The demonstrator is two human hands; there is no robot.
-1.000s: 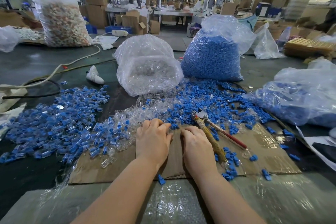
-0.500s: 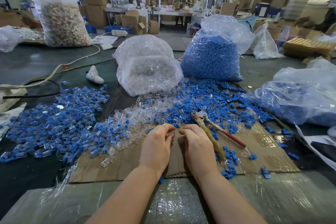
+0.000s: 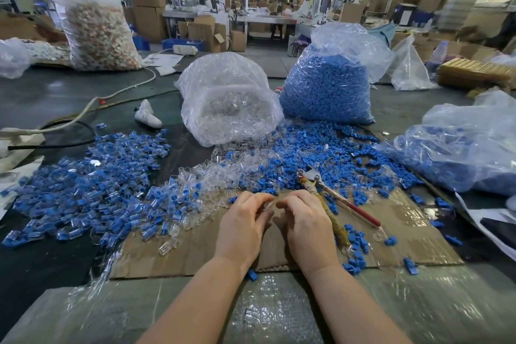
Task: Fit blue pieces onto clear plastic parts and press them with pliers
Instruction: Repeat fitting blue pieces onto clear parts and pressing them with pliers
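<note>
Both hands meet over the cardboard, fingers curled inward. The left hand seems to pinch a small clear part at its fingertips; the right hand is curled close beside it, but whether it holds a blue piece I cannot tell. The pliers lie untouched just right of the right hand, the nearer one, with their head pointing away and the handles running back toward the person. Loose blue pieces spread beyond the fingertips, clear parts a little leftward. Fitted pieces pile up farther left. Bags stand behind.
</note>
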